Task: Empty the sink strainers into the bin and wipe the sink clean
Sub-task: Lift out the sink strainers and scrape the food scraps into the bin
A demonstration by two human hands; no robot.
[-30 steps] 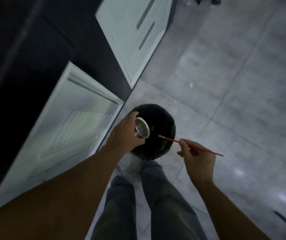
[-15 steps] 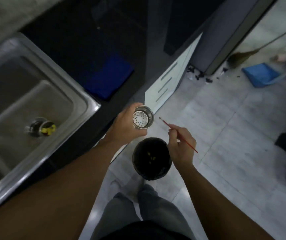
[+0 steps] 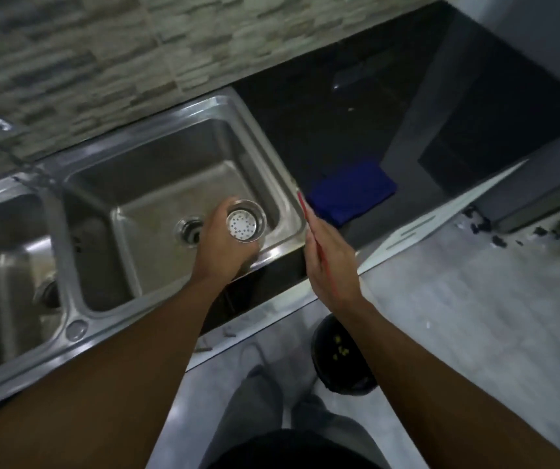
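A steel strainer (image 3: 245, 221) is being held in the left hand (image 3: 225, 245), the fingers wrapped around its wall, its perforated bottom facing up toward the camera. It is being kept over the right basin of the sink (image 3: 156, 198), near that basin's front right corner and just right of the open drain (image 3: 190, 230). A thin red stick (image 3: 307, 214) is being pinched along the right hand (image 3: 331, 262), whose fingers are lying nearly straight and together against it; the stick's tip is pointing toward the sink's right rim. The right hand is being held over the front edge of the counter (image 3: 332, 130), just right of the sink. A blue cloth (image 3: 351, 192) is lying on the counter beside the sink's right rim, near the front edge. A second drain (image 3: 48, 292) is partly showing in the left basin; whether a strainer is sitting in it cannot be told. A black bin (image 3: 336, 360) is standing on the floor below the counter, partly hidden by the right forearm, with yellow scraps (image 3: 339, 348) lying inside.
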